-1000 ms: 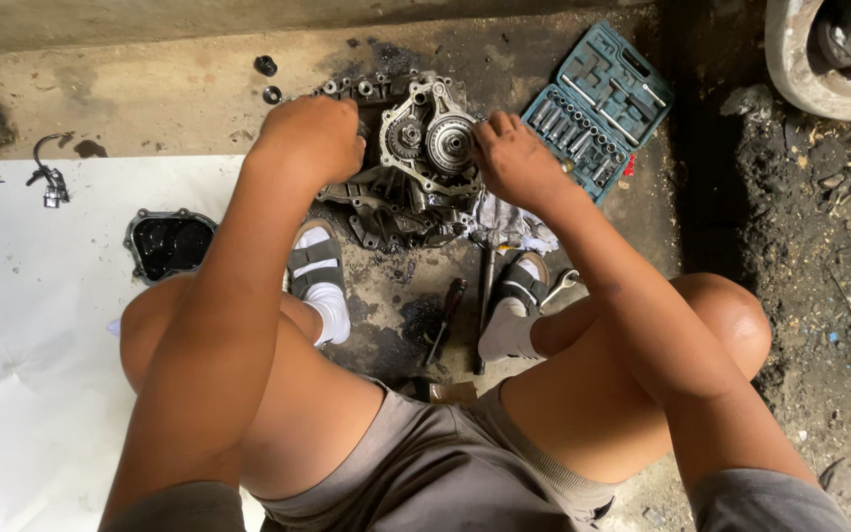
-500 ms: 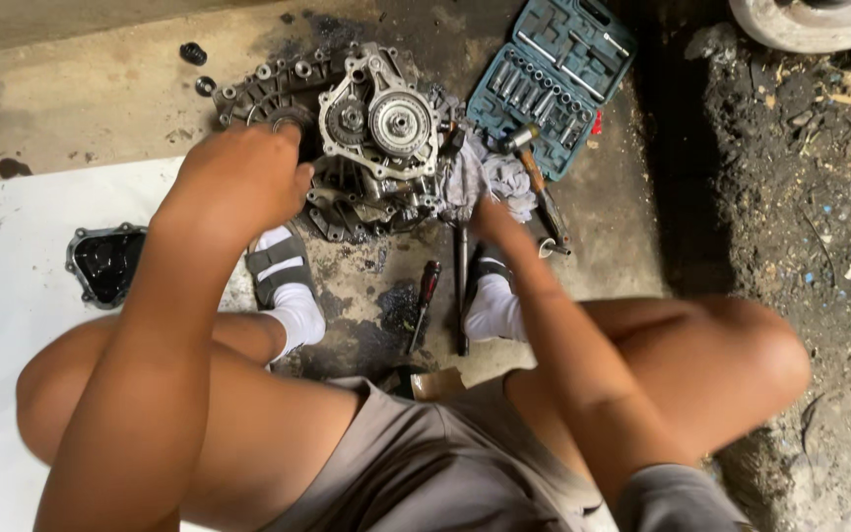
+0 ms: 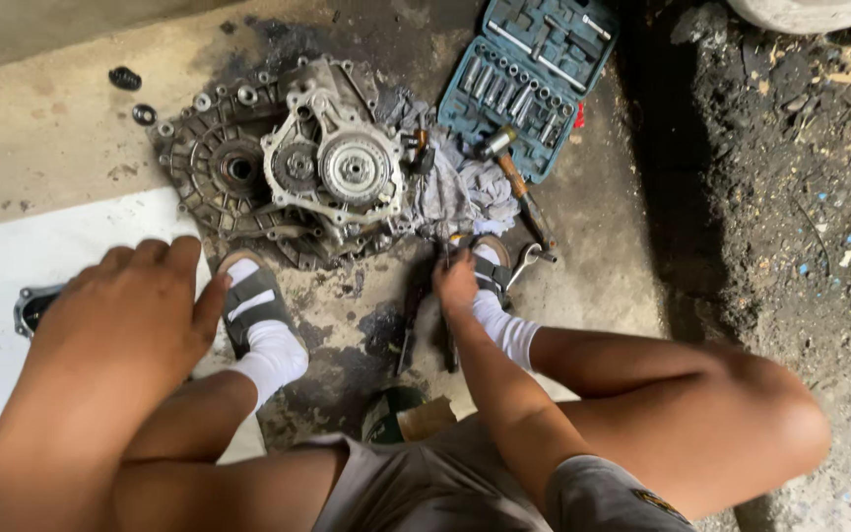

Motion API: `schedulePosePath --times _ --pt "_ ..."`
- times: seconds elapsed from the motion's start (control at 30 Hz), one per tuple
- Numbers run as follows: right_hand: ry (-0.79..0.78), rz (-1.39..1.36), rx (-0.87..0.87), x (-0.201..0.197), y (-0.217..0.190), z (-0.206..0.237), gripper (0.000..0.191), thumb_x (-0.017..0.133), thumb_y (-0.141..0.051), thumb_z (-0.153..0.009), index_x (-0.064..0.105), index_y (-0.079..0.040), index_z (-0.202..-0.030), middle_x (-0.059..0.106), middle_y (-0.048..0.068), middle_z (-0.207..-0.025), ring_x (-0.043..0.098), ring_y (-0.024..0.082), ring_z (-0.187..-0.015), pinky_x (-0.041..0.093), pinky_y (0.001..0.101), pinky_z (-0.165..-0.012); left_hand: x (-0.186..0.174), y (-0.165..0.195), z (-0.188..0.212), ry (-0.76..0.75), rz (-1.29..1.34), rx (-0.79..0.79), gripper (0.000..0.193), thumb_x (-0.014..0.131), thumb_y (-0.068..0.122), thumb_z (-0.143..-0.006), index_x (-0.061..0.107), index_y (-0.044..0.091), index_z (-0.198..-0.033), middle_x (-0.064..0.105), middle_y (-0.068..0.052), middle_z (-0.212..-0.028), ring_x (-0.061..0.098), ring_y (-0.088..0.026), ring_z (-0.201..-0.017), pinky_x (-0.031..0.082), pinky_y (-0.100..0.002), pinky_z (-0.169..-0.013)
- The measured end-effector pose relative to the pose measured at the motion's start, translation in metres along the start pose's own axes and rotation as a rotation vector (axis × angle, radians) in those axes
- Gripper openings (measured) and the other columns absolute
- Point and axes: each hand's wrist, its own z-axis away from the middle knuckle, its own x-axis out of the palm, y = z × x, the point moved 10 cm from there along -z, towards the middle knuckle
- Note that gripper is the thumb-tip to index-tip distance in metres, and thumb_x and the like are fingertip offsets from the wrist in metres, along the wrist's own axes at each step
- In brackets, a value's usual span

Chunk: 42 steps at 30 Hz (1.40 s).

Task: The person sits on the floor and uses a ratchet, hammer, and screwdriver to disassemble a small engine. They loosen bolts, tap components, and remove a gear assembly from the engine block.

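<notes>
On the oily floor (image 3: pixel 583 227), my right hand (image 3: pixel 457 284) fingers pinch a dark tool (image 3: pixel 412 330); left hand (image 3: pixel 135 310) fingers spread, near gearbox housing (image 3: pixel 288 163).

A dark, slender hand tool (image 3: pixel 414 330) lies on the oil-stained concrete floor (image 3: pixel 593 227) between the sandalled feet, running toward the viewer. A grimy gearbox housing (image 3: pixel 288 163) sits flat beyond it, gears facing up.

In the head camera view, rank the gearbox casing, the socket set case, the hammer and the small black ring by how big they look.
1. gearbox casing
2. socket set case
3. hammer
4. small black ring

All lie on the floor at a similar distance, so the order is fairly safe.
</notes>
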Motion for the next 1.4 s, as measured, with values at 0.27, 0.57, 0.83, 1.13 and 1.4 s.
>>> schedulePosePath --times 0.27,0.57,0.83,1.13,1.4 --pt "0.196 -0.203 0.044 -0.004 0.074 -0.118 0.026 0.067 -0.023 -0.09 0.068 0.001 -0.101 0.073 0.023 -0.097 0.07 0.043 -0.091 0.055 0.053 -0.082 0.003 0.008 -0.015 0.026 -0.118 0.07 0.037 0.051 0.044 -0.099 0.066 0.01 -0.105 0.074 -0.011 -0.096 0.074 -0.028 -0.095 0.06 -0.037 -0.086" --pt "0.172 -0.256 -0.346 0.019 0.011 -0.136 0.016 0.07 -0.017 -0.095 0.069 -0.002 -0.1 0.069 0.02 -0.095 0.067 0.043 -0.096 0.054 0.0487 -0.086 0.033 0.003 -0.035 0.042 -0.135 0.07 0.053 0.051 0.05 -0.094 0.067 0.009 -0.124 0.075 -0.012 -0.111 0.073 -0.026 -0.107 0.059 -0.038 -0.093" --pt "-0.098 -0.311 -0.485 0.08 -0.075 -0.192 0.041 0.076 -0.012 -0.072 0.065 -0.001 -0.109 0.067 0.024 -0.106 0.063 0.044 -0.101 0.051 0.0496 -0.087 0.054 -0.003 -0.036 -0.061 -0.069 -0.004 0.061 0.048 0.057 -0.091 0.061 0.014 -0.132 0.068 -0.012 -0.126 0.065 -0.031 -0.122 0.054 -0.045 -0.101" --pt "-0.304 0.09 -0.172 0.096 -0.079 -0.215 0.022 0.068 -0.023 -0.091 0.071 -0.005 -0.103 0.073 0.021 -0.099 0.07 0.038 -0.093 0.054 0.0483 -0.079 0.028 0.026 -0.011 0.157 0.034 0.142 0.057 0.044 0.049 -0.098 0.059 0.005 -0.131 0.067 -0.02 -0.119 0.065 -0.035 -0.115 0.052 -0.05 -0.096" --pt "-0.075 -0.737 0.129 0.022 -0.035 -0.185 0.024 0.073 -0.023 -0.096 0.07 0.001 -0.095 0.074 0.016 -0.082 0.071 0.023 -0.067 0.054 0.0354 -0.061 -0.017 0.036 0.008 0.093 0.132 0.115 0.045 0.051 0.032 -0.091 0.061 0.0 -0.12 0.068 -0.021 -0.112 0.066 -0.036 -0.106 0.054 -0.046 -0.087"
